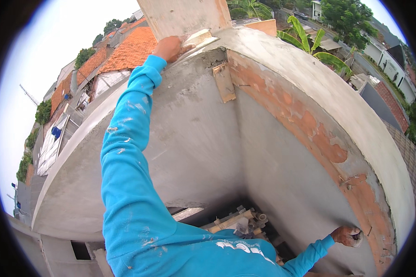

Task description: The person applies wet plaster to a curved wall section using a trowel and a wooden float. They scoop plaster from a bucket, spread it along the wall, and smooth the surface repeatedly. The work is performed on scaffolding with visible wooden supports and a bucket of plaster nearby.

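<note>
My left hand (170,49) is up at the corner of the grey wall top, fingers bent. It touches the near end of a pale, flat, block-like piece (201,39), but what lies under the fingers is hidden. A broad whitish board (185,17) rises just beyond it. At lower right, my right hand (347,236) is curled closed against the inner wall, beside the exposed brick strip (312,134). A dark spot shows within its fingers; I cannot make out what it is. A nail (369,231) juts out close by.
The curved white wall top (319,74) sweeps along the right. A small wooden block (224,83) is fixed in the inner corner, with a nail (244,85) nearby. Deep below lie wooden poles (231,221) and a clear plastic bag (243,227). Orange tiled roofs (131,48) stand outside.
</note>
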`<state>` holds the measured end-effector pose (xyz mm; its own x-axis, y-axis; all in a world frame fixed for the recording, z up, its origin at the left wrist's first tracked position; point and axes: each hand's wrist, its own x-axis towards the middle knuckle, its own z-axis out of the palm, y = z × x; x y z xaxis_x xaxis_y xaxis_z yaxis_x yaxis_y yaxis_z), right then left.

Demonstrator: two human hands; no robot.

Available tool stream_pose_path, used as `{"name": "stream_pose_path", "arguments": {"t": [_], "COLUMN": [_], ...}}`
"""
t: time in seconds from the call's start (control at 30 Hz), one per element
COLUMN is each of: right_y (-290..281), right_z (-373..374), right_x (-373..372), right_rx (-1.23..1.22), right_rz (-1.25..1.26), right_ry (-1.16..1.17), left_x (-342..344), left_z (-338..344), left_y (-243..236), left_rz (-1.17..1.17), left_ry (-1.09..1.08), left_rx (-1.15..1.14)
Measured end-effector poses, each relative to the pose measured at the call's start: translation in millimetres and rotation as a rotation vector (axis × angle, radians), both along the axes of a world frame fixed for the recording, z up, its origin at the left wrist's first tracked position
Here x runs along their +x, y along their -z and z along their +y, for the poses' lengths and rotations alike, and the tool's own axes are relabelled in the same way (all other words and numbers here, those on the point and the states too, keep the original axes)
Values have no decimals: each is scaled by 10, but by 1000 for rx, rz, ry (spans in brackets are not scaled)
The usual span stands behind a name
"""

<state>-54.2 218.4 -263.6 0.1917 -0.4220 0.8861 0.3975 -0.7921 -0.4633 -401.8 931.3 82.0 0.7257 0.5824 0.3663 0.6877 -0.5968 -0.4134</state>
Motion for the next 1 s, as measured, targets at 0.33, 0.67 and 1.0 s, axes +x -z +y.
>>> {"name": "stream_pose_path", "arguments": {"t": [0.33,0.67,1.0], "right_y": [-92,28,-104], "right_z": [224,45,276], "right_x": [79,10,13], "right_rx": [87,65,107], "right_rz": [-185,-66,-154], "right_ry": [-59,-61,-148], "left_x": [83,-412,644], "left_z": [-111,-560,-30], "left_y": [-52,-85,-135], "left_rz": [10,-13,6], "left_ry": [-30,-65,25], "left_rx": [-48,-129,-58]}}
